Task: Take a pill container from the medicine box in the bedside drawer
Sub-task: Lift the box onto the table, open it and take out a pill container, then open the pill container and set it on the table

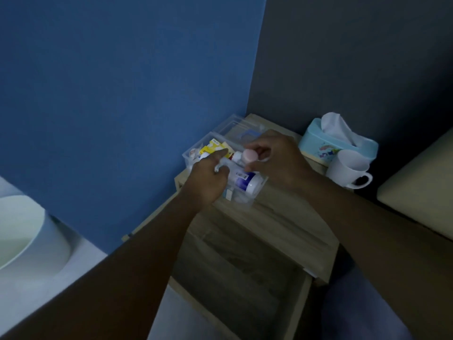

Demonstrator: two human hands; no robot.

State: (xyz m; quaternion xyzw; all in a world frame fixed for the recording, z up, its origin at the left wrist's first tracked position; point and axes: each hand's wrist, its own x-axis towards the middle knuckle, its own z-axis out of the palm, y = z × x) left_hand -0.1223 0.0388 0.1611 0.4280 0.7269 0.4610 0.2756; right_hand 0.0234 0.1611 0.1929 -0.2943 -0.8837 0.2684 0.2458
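Observation:
A clear plastic medicine box (pixel 247 203) stands on top of the wooden bedside table, its lid lying behind it. It holds a yellow packet (pixel 212 147), a white bottle with a blue label (pixel 245 180) and other small items. My right hand (pixel 277 160) is over the box, its fingers closed around a small pill container with a pink cap (pixel 248 155). My left hand (pixel 208 177) rests in the box on the left side, forefinger stretched toward the yellow packet, the other fingers curled on something white that I cannot make out.
The bedside drawer (pixel 245 278) is pulled out toward me below the box. A blue tissue box (pixel 318 146) and a white mug (pixel 348 170) stand at the table's right. A blue wall rises on the left, a cream cushion edge on the right.

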